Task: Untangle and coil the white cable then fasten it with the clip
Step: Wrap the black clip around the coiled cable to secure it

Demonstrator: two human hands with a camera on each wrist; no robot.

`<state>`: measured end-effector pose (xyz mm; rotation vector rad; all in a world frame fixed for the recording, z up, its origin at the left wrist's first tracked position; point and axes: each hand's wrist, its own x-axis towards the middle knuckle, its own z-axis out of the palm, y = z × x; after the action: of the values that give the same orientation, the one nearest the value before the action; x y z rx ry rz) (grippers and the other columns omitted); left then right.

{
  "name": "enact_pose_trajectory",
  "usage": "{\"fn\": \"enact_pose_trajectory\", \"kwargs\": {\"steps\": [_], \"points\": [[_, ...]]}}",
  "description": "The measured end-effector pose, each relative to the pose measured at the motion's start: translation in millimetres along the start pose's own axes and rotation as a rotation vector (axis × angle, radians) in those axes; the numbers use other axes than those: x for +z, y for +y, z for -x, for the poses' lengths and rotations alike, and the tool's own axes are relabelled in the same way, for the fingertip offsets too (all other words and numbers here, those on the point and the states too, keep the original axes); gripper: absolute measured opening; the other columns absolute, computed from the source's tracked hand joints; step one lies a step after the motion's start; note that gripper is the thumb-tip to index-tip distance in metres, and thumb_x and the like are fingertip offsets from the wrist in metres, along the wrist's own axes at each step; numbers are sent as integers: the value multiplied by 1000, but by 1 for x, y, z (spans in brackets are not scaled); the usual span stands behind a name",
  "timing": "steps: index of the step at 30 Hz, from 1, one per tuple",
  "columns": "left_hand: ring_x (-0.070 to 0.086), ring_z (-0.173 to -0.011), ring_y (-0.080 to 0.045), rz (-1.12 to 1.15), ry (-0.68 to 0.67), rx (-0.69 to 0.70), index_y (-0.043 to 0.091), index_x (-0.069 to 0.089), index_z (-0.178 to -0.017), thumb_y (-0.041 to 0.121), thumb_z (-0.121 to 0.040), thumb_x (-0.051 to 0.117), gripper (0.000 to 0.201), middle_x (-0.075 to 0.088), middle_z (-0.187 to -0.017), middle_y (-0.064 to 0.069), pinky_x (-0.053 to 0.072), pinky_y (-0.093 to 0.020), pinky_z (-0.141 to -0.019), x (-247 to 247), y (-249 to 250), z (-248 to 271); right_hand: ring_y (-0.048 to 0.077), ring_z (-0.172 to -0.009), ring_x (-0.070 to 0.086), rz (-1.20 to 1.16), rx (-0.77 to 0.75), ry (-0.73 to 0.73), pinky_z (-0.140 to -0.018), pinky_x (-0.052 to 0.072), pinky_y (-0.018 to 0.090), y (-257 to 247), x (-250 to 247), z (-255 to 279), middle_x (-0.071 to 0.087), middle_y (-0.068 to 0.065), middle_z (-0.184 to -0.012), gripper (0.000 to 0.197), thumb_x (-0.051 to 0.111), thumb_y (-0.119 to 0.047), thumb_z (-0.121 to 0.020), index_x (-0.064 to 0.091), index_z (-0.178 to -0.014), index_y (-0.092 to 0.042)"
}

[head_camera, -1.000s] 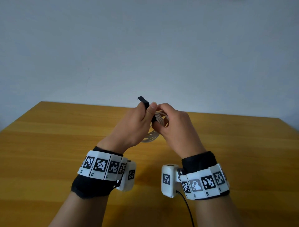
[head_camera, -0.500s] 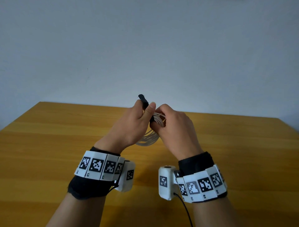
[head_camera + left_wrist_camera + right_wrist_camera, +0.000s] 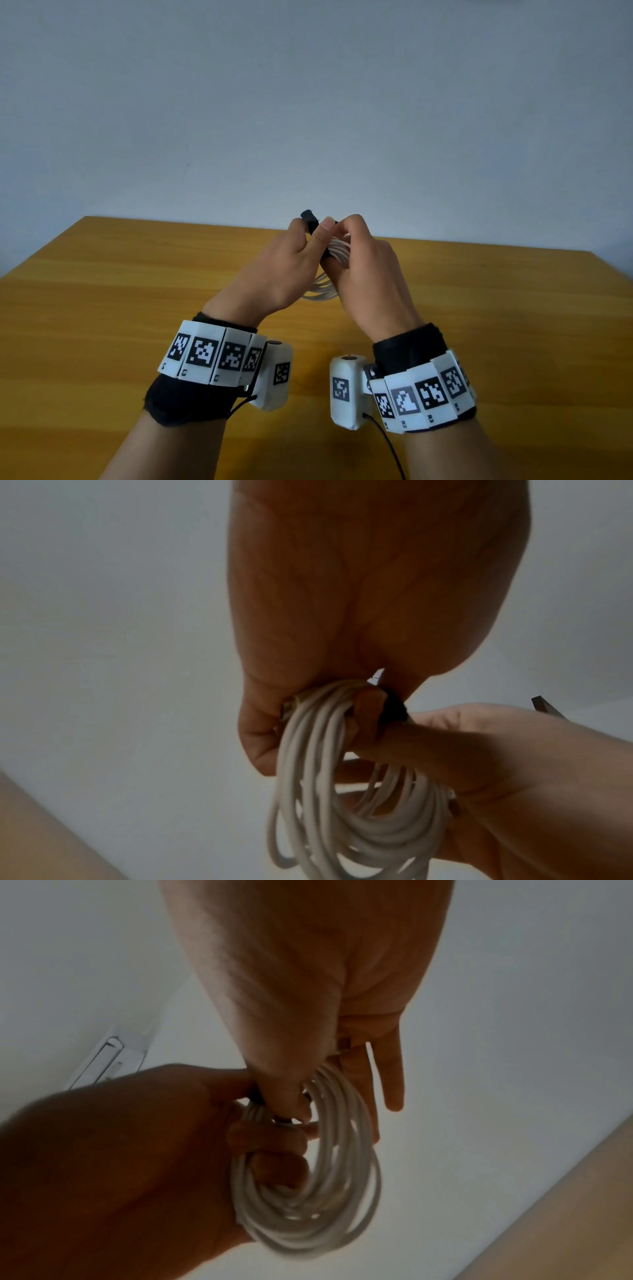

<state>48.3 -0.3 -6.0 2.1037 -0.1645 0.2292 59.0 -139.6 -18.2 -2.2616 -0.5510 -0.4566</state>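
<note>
Both hands are raised above the table with the coiled white cable [image 3: 337,251] between them. My left hand [image 3: 317,236] grips the top of the coil, its fingers curled through the loops [image 3: 274,1156]. A black clip strap [image 3: 309,219] sticks up between that hand's thumb and forefinger. My right hand [image 3: 346,228] pinches the strap against the coil [image 3: 342,791] from the right, thumb on the black strap [image 3: 394,708]. Two right fingers [image 3: 387,1074] lie straight behind the loops. The lower loops [image 3: 320,291] hang free below the hands.
The wooden table [image 3: 120,308] lies below the hands, with a plain grey wall behind it. Marker bands and white camera units [image 3: 346,390] sit on both wrists, and a thin black wire [image 3: 390,452] trails from the right one.
The right hand's fingertips have closed in on the left thumb at the top of the coil. Both hands have shifted only slightly, still holding cable and strap.
</note>
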Motion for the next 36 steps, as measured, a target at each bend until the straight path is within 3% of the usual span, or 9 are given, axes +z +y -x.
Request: {"fn": "enact_pose_trajectory", "kwargs": {"steps": [3,6,11,15,22,27,29,32,36], "points": [[47,-57,-6,23,7,22,17,45,-90,58,-101,32,45,54,-72,4,40,-30,-62,1,-3,0,4,-79,66,-113,66,14,-65,50,14,2,-1,-2,69,-9,-92,17,70,-15,-94,61,-108,-17],[46,-55,-3,73,31,37,18,42,-89,53,-103,33,38,51,-71,5,37,-25,-60,3,-4,-1,-7,-86,67,-292,110,23,-68,47,4,1,-6,-2,71,-17,-93,24,75,-8,-89,69,-110,-18],[45,-62,-15,119,57,46,17,42,-88,51,-104,35,38,50,-72,1,40,-37,-62,-1,-7,-3,-1,-102,70,-547,145,2,-85,56,17,-2,-12,-1,75,-10,-107,37,76,-13,-86,62,-118,-21],[42,-60,-15,157,74,48,19,42,-79,46,-106,34,38,47,-66,3,37,-36,-62,-5,-5,-3,2,-105,73,-576,120,-28,-94,56,22,5,-14,-3,77,-7,-111,56,86,-22,-82,57,-131,-22],[39,-65,-20,207,83,-45,20,41,-77,39,-103,42,32,40,-68,5,34,-42,-64,-5,-8,-7,1,-95,75,-553,6,-16,-87,56,16,9,-13,-3,79,-9,-96,24,84,-2,-82,77,-98,-18],[69,-88,-21,214,111,-142,24,42,-123,45,-101,45,31,65,-87,-1,52,-39,-85,-5,-5,-7,5,-95,76,-577,-7,23,-89,58,21,8,-11,-5,80,-7,-96,32,84,4,-79,76,-97,-21],[67,-76,-16,248,145,-129,25,34,-127,43,-101,48,35,63,-77,-1,51,-34,-77,-5,-2,-6,6,-95,77,-595,-10,43,-88,58,22,8,-11,-5,80,-7,-96,33,84,5,-78,76,-95,-22],[58,-66,-15,258,157,-121,21,34,-120,46,-99,51,37,60,-70,1,44,-29,-66,-6,0,-5,8,-92,77,-625,-18,62,-85,58,21,6,-11,-4,80,-5,-93,33,85,5,-77,75,-94,-22],[50,-57,-6,182,134,-62,14,62,-88,59,-95,50,47,58,-67,5,37,-19,-54,-11,1,-5,5,-89,77,-645,-16,88,-82,57,17,4,-14,-4,80,-5,-91,29,86,2,-76,74,-95,-17]]}}
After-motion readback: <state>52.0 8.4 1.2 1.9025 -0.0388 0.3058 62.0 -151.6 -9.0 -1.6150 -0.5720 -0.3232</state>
